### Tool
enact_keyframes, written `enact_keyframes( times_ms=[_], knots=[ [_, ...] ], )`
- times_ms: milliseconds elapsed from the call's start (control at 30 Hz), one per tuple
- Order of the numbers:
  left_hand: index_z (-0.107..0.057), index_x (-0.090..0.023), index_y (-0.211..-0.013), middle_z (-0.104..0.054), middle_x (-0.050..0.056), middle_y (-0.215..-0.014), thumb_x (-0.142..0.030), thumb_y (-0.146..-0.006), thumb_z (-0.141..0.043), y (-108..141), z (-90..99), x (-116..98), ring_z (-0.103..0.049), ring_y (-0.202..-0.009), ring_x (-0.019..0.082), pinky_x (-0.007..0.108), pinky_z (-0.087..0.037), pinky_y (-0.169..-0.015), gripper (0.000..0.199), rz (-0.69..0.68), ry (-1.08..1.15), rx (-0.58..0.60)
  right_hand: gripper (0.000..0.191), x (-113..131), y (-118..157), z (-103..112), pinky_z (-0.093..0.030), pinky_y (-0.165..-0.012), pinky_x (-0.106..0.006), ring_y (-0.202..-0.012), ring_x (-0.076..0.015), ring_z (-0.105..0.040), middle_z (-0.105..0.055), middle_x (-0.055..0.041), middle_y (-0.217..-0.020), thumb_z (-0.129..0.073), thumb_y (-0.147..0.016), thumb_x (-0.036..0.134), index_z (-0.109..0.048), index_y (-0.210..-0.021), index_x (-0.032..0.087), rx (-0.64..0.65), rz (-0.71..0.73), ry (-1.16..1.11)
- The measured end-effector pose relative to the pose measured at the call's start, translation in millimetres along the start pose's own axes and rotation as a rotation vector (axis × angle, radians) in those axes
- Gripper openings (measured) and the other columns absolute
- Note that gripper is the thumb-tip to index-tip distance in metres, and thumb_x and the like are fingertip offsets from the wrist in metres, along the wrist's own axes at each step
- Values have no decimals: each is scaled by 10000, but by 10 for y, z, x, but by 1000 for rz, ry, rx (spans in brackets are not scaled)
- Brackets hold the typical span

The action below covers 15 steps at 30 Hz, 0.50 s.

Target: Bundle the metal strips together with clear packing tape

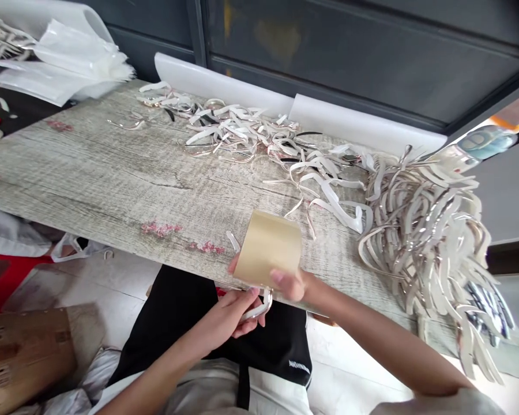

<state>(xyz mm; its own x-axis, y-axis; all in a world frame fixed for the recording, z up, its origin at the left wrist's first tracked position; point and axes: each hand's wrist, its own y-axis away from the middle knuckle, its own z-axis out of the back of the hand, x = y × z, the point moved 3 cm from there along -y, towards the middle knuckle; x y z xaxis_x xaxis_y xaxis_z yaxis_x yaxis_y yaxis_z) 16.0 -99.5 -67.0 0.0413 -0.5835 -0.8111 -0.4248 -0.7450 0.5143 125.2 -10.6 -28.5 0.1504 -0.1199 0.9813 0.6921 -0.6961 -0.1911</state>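
**Left hand on a white curved strip, right hand on a tan roll**

From my remote seat, I saw the left hand just off the near edge of the desk, thumb and fingers closed on the strip. It was slim, glossy and bent like a hook, its upper end by the roll's lower rim. A small white piece lay just left of the roll. The right hand was curled around the roll, thumb on its smooth, satiny face, fingertips at its left side; the roll tilted over the near edge. I judged that I was bringing roll and strip together; the next move called for a steady pinch and a careful angle. I couldn't tell if they touched. Loose strips littered the far side, tangled and pale, and a heap of strips drooped over the right end.
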Motion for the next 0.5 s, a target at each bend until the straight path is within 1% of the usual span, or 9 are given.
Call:
enact_keyframes(
  times_ms=[67, 133, 200, 233, 267, 300, 367, 400, 500],
  knots=[
    [-435, -179, -552, -295, -63, -443, -724, -825, -433, -17, -31, 21, -213, -417, 74, 267, -155, -461, 610, -35, 21, -57, 612, 45, -20, 76, -558, -728, -413, -830, -244, -654, -654, -105, -869, -289, -808, 714, -577, -1027, 221, -86, 34, -113],
    [-355, -198, -521, -238, -68, -426, -761, -829, -365, -28, -47, 68, -172, -413, 76, 280, -124, -459, 641, -53, 40, -81, 550, 118, -41, 208, -552, -807, -429, -906, -243, -650, -649, -95, -950, -227, -837, 627, -545, -1079, 250, -290, 135, -242],
    [-394, -194, -530, -246, -61, -411, -757, -856, -279, -26, -39, 106, -178, -406, 83, 286, -126, -458, 660, -81, 27, -83, 447, 204, -25, 337, -544, -842, -411, -921, -234, -639, -640, -80, -951, -298, -814, 526, -569, -1043, 255, -523, 253, -312],
    [-454, -182, -553, -266, -57, -406, -736, -872, -261, -21, -31, 112, -191, -404, 86, 286, -138, -460, 668, -99, 7, -76, 422, 243, -7, 372, -542, -834, -401, -916, -233, -631, -637, -81, -937, -334, -793, 496, -591, -1016, 247, -594, 291, -310],
    [-526, -164, -602, -291, -54, -404, -711, -886, -263, -13, -24, 112, -209, -402, 89, 286, -152, -463, 670, -113, -17, -67, 425, 276, 6, 375, -540, -824, -395, -921, -234, -620, -634, -85, -939, -347, -782, 487, -608, -1008, 238, -597, 302, -277],
    [-589, -144, -674, -316, -52, -405, -687, -893, -279, -3, -18, 106, -229, -403, 92, 284, -166, -467, 662, -121, -37, -60, 454, 299, 15, 346, -537, -815, -388, -936, -233, -606, -630, -88, -958, -341, -781, 505, -615, -1020, 233, -536, 292, -224],
    [-643, -118, -805, -370, -45, -413, -649, -891, -321, 19, -14, 87, -257, -408, 98, 280, -182, -466, 627, -113, -46, -54, 531, 295, 25, 227, -535, -784, -370, -926, -220, -593, -619, -92, -1008, -321, -789, 570, -617, -1060, 222, -322, 240, -139],
    [-640, -117, -829, -387, -42, -418, -629, -890, -337, 29, -14, 77, -262, -412, 100, 277, -184, -463, 598, -103, -42, -65, 556, 271, 28, 153, -536, -761, -358, -874, -202, -596, -617, -89, -1007, -314, -797, 592, -618, -1071, 216, -206, 213, -107],
    [-580, -149, -742, -388, -45, -415, -531, -896, -353, 44, -19, 70, -256, -401, 93, 269, -179, -447, 471, -91, -35, -95, 536, 155, 1, -44, -537, -720, -326, -675, -146, -583, -624, -66, -809, -375, -796, 617, -664, -937, 188, 102, 182, -8]
  ],
)
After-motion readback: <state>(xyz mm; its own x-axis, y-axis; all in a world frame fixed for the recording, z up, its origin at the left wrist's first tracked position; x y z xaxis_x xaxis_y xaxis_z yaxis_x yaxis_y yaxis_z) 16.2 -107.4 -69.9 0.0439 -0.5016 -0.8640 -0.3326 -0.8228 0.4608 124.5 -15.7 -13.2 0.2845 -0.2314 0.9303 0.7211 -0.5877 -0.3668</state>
